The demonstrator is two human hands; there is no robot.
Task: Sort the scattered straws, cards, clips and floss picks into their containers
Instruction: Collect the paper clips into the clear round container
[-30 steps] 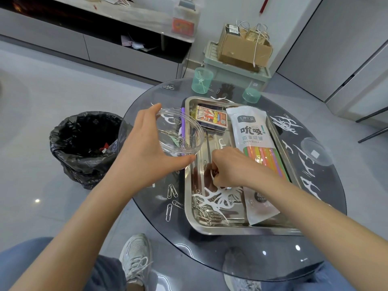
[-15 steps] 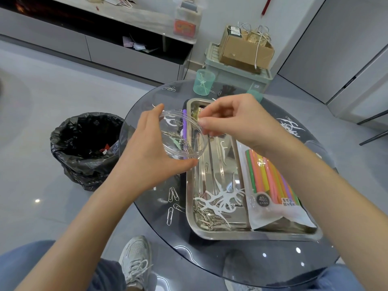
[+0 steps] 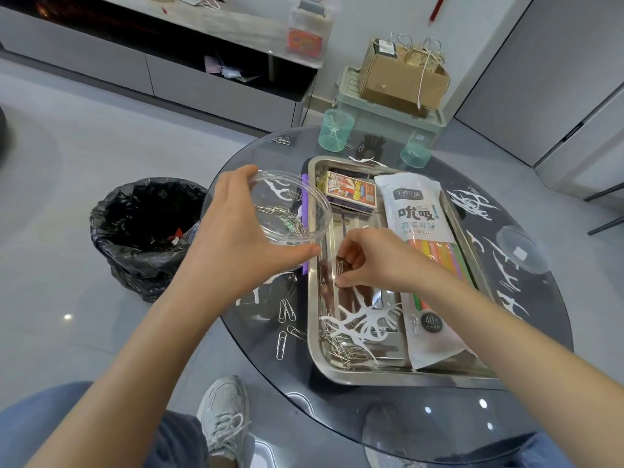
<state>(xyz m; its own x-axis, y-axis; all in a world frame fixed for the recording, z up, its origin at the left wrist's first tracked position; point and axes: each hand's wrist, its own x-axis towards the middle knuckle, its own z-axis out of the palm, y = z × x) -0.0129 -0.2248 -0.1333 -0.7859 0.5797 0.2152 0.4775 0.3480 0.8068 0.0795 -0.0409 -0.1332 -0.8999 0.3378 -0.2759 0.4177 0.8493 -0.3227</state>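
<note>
One clip (image 3: 340, 266) pinched, right hand (image 3: 374, 261) | left hand (image 3: 236, 244) grips dish (image 3: 290, 211) at tray (image 3: 388, 378) rim

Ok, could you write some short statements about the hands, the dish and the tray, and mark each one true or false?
1. The left hand holds the dish, which has clips in it. True.
2. The right hand is raised above the dish. False: it is down in the tray, pinching a clip.
3. The straw bag lies inside the tray. True.
4. The card box stands on the floor. False: it lies at the tray's far end.
5. No clips are left outside the dish. False: a heap lies in the tray's near corner, and some lie on the table.
</note>
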